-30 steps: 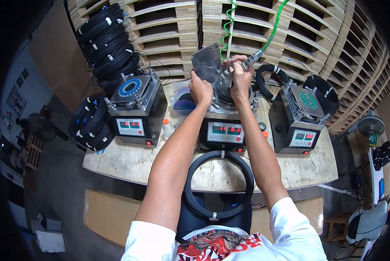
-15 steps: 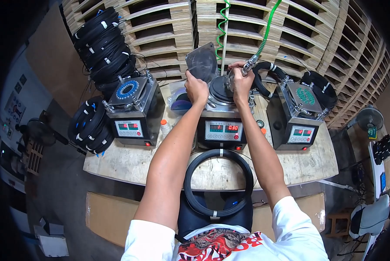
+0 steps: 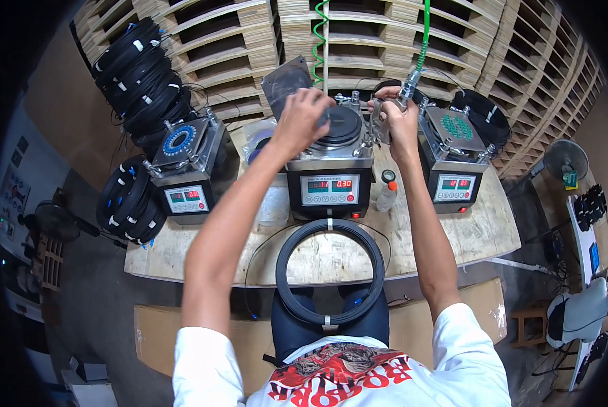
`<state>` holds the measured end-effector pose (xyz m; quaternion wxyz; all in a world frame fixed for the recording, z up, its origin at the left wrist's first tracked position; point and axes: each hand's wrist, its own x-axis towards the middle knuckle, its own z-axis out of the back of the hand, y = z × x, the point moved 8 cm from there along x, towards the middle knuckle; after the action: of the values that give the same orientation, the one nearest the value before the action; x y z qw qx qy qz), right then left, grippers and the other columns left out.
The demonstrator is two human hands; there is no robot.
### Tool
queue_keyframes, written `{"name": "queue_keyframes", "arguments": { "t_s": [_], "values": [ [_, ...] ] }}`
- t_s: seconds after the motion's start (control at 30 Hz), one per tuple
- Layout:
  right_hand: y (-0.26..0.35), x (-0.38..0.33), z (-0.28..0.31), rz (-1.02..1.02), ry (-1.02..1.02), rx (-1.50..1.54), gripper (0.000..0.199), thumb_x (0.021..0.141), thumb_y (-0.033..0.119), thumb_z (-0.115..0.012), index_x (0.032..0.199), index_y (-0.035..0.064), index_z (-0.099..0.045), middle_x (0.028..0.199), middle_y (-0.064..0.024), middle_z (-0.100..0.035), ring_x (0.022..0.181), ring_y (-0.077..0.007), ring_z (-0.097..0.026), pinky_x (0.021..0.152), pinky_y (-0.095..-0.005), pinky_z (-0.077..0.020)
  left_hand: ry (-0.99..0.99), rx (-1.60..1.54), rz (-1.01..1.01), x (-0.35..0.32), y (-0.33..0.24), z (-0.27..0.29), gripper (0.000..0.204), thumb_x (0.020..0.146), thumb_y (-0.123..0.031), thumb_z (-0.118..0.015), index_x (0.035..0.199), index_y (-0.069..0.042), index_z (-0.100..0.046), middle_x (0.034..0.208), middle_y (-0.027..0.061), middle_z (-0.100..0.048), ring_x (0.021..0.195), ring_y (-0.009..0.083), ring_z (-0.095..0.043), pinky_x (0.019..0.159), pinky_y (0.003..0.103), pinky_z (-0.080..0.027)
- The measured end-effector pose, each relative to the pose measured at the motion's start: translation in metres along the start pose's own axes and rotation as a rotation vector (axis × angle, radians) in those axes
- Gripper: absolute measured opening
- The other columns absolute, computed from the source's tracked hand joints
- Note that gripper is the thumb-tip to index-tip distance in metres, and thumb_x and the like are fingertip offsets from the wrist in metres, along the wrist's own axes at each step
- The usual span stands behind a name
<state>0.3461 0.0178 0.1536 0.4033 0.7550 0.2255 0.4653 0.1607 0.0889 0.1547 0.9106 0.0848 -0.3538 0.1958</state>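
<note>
Over the middle polishing machine [image 3: 331, 163] with its lit red display, my left hand [image 3: 298, 125] hovers with bent fingers spread apart. It seems to hold nothing. Below and beside its fingers lies the machine's round black pad [image 3: 345, 123]. A square dark metal plate [image 3: 282, 87] stands tilted behind that hand; what supports it is hidden. My right hand [image 3: 400, 123], right of the pad, is wrapped round a metal air blow gun [image 3: 408, 87]. A green air hose [image 3: 425, 41] runs up from the gun.
Similar machines stand at left [image 3: 181, 169] with a blue ring and at right [image 3: 457, 159] with green pieces. A black cable coil [image 3: 283, 271] overlaps the table's front edge. A red-capped bottle [image 3: 387, 198] stands near the middle machine. Cable coils [image 3: 141, 81] and wooden pallets [image 3: 365, 34] rise behind.
My left hand has let go of the metal plate and moved over the pad. My right hand has moved off the pad to the right with the air blow gun.
</note>
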Motion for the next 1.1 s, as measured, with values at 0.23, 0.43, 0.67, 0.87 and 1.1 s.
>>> {"name": "queue_keyframes", "arguments": {
  "t_s": [0.23, 0.43, 0.67, 0.87, 1.1],
  "values": [
    [-0.004, -0.01, 0.001, -0.095, 0.028, 0.031, 0.015, 0.088, 0.001, -0.052, 0.098, -0.0003, -0.063, 0.093, -0.0079, -0.066, 0.084, -0.0159, -0.069, 0.076, -0.0286, -0.0542, 0.432, 0.359, -0.354, 0.014, -0.007, -0.037, 0.055, 0.074, -0.027, -0.081, 0.123, -0.018, -0.058, 0.122, 0.0038, -0.055, 0.121, 0.0239, -0.05, 0.1, 0.043, -0.041],
    [-0.01, -0.007, -0.001, -0.1, -0.008, -0.01, 0.015, 0.089, 0.0, -0.051, 0.099, 0.0007, -0.062, 0.091, -0.0061, -0.064, 0.082, -0.0154, -0.068, 0.075, -0.0282, -0.0547, 0.376, 0.449, -0.695, -0.011, -0.028, -0.052, 0.034, 0.095, -0.023, -0.056, 0.128, -0.024, -0.05, 0.141, 0.0122, -0.046, 0.113, 0.0335, -0.06, 0.092, 0.049, -0.054],
    [-0.018, 0.025, -0.006, -0.082, -0.005, -0.129, 0.015, 0.09, 0.002, -0.051, 0.099, 0.0001, -0.063, 0.092, -0.007, -0.064, 0.082, -0.0151, -0.067, 0.074, -0.0296, -0.0541, 0.531, 0.195, -0.167, -0.014, -0.003, -0.048, 0.04, 0.09, -0.008, -0.059, 0.128, -0.018, -0.056, 0.143, 0.0117, -0.053, 0.11, 0.0323, -0.065, 0.081, 0.045, -0.059],
    [-0.031, 0.034, -0.016, -0.056, -0.046, -0.097, 0.012, 0.085, -0.001, -0.053, 0.087, -0.0002, -0.064, 0.073, -0.003, -0.062, 0.061, -0.0099, -0.058, 0.057, -0.0248, -0.0478, 0.048, -0.046, 0.131, -0.013, 0.009, -0.005, 0.037, 0.087, -0.001, -0.057, 0.123, -0.009, -0.061, 0.125, 0.014, -0.066, 0.096, 0.0374, -0.068, 0.08, 0.047, -0.058],
    [-0.036, 0.005, -0.036, -0.135, -0.035, -0.089, 0.012, 0.086, -0.002, -0.053, 0.086, -0.0001, -0.064, 0.07, -0.0026, -0.061, 0.059, -0.0107, -0.06, 0.053, -0.0246, -0.0464, -0.29, 0.06, 0.225, -0.018, -0.01, 0.046, 0.044, 0.083, 0.002, -0.064, 0.125, -0.01, -0.063, 0.123, 0.0152, -0.067, 0.103, 0.0322, -0.069, 0.082, 0.042, -0.059]
  ]
}}
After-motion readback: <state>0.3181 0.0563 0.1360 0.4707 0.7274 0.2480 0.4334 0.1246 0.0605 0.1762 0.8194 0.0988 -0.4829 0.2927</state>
